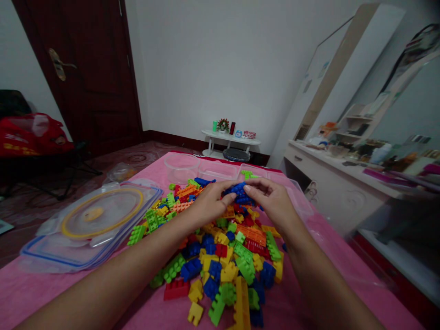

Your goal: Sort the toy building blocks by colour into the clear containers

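Observation:
Over the far part of a heap of colourful toy bricks (223, 261), my left hand (216, 198) and my right hand (268, 196) come together around blue toy bricks (241, 192). Both hands have their fingers closed on the blue bricks, one from each side. Whether these are joined or loose I cannot make out. Red, yellow, green, orange and blue bricks lie below and between my forearms. A long yellow brick (242, 302) is at the near edge of the heap, and a red brick (176, 289) lies to its left.
Stacked plastic lids (85, 256) with blue and yellow rims lie on the left of the pink cloth (151, 305). Clear containers, one round (182, 167) and one rectangular (220, 171), stand beyond the heap. A green brick (246, 174) sits farther right. A white dressing table (326, 183) is at right.

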Action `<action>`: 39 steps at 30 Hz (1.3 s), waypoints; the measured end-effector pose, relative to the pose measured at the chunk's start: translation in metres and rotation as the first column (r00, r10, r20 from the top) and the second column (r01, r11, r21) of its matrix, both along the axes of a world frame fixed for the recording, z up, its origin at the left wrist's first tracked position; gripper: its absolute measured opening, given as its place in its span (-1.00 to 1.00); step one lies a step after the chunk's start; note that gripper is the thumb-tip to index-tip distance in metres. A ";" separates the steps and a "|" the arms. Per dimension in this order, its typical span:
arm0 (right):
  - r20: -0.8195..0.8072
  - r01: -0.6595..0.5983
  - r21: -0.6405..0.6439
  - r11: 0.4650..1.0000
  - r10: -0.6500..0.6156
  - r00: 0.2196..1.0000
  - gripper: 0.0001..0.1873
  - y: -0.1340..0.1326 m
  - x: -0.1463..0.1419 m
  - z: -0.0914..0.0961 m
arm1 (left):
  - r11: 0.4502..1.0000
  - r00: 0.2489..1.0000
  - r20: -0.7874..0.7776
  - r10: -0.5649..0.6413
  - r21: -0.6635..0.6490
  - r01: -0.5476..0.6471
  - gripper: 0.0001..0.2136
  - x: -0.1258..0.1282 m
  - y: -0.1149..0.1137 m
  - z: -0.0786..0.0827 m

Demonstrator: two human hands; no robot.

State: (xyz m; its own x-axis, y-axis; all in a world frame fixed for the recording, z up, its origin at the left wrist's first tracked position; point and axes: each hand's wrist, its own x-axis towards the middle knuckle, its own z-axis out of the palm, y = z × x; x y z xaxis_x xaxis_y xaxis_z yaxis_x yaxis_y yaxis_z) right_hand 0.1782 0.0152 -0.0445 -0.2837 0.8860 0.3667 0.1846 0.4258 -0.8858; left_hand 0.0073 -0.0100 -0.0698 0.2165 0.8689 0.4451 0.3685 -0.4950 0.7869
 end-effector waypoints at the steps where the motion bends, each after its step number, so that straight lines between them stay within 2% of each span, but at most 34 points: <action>1: -0.008 0.007 -0.012 1.000 -0.007 1.000 -0.64 0.000 0.000 0.000 | 0.996 0.997 0.069 -0.021 -0.088 0.027 -0.63 0.000 0.001 -0.001; 3: -0.033 0.019 -0.038 0.999 -0.020 0.999 -0.64 0.000 -0.001 -0.001 | 0.949 0.969 0.239 -0.063 -0.287 0.132 -0.64 -0.001 0.001 -0.001; 5: -0.070 0.030 -0.061 0.998 -0.034 0.997 -0.63 -0.001 -0.003 -0.003 | 0.860 0.912 0.401 -0.092 -0.429 0.275 -0.63 -0.002 -0.001 0.001; 7: -0.097 0.030 -0.076 0.997 -0.037 0.995 -0.64 -0.002 -0.005 -0.004 | 0.786 0.862 0.489 -0.132 -0.478 0.392 -0.60 -0.002 -0.005 0.003; 10: -0.085 0.021 -0.106 0.994 -0.030 0.996 -0.63 -0.005 -0.009 -0.006 | 0.737 0.857 0.484 -0.176 -0.512 0.440 -0.56 -0.002 -0.009 0.004; 14: -0.102 0.004 -0.107 0.994 -0.015 0.995 -0.61 -0.005 -0.010 -0.007 | 0.746 0.854 0.502 -0.135 -0.516 0.421 -0.62 -0.001 -0.007 -0.001; 17: -0.137 0.044 -0.061 0.997 -0.052 0.989 -0.58 -0.002 -0.008 -0.006 | 0.787 0.787 0.616 0.003 -0.487 0.378 -0.70 -0.004 -0.001 0.000; 20: -0.143 0.093 -0.041 0.995 -0.098 0.985 -0.58 0.001 -0.004 -0.004 | 0.857 0.706 0.680 0.197 -0.469 0.213 -0.79 -0.020 0.015 0.010; 23: -0.165 0.103 -0.048 0.994 -0.109 0.980 -0.59 0.000 -0.001 0.000 | 0.903 0.651 0.679 0.339 -0.430 -0.022 -0.89 -0.052 0.047 0.024; 25: -0.168 0.120 -0.048 0.992 -0.126 0.978 -0.59 -0.001 0.000 0.003 | 0.871 0.650 0.599 0.467 -0.439 -0.221 -0.91 -0.077 0.073 0.030; 26: -0.165 0.124 -0.051 0.991 -0.131 0.978 -0.59 -0.001 0.001 0.004 | 0.822 0.665 0.504 0.552 -0.462 -0.332 -0.92 -0.090 0.086 0.033; 28: -0.156 0.109 -0.068 0.992 -0.118 0.981 -0.59 -0.002 0.002 0.005 | 0.758 0.650 0.414 0.637 -0.490 -0.430 -0.97 -0.114 0.104 0.034; 30: -0.147 0.082 -0.083 0.993 -0.093 0.985 -0.59 -0.001 0.004 0.005 | 0.700 0.637 0.325 0.699 -0.495 -0.515 -0.84 -0.131 0.114 0.033; 32: -0.140 0.072 -0.087 0.994 -0.084 0.987 -0.59 0.001 0.006 0.004 | 0.664 0.626 0.260 0.735 -0.460 -0.589 -0.68 -0.139 0.115 0.030; 33: -0.136 0.077 -0.085 0.993 -0.089 0.987 -0.59 0.003 0.006 0.003 | 0.665 0.639 0.219 0.737 -0.402 -0.629 -0.61 -0.139 0.113 0.027; 35: -0.104 0.090 -0.080 0.993 -0.098 0.990 -0.60 0.007 0.007 0.000 | 0.711 0.713 0.086 0.696 -0.221 -0.667 -0.58 -0.130 0.107 0.022; 37: -0.026 0.092 -0.051 0.994 -0.093 0.995 -0.64 0.010 0.007 -0.004 | 0.804 0.803 -0.122 0.584 -0.053 -0.593 -0.65 -0.112 0.098 0.014; 39: 0.088 0.068 0.004 0.998 -0.068 0.994 -0.71 0.014 0.006 -0.010 | 0.885 0.853 -0.287 0.436 -0.039 -0.465 -0.69 -0.089 0.087 0.006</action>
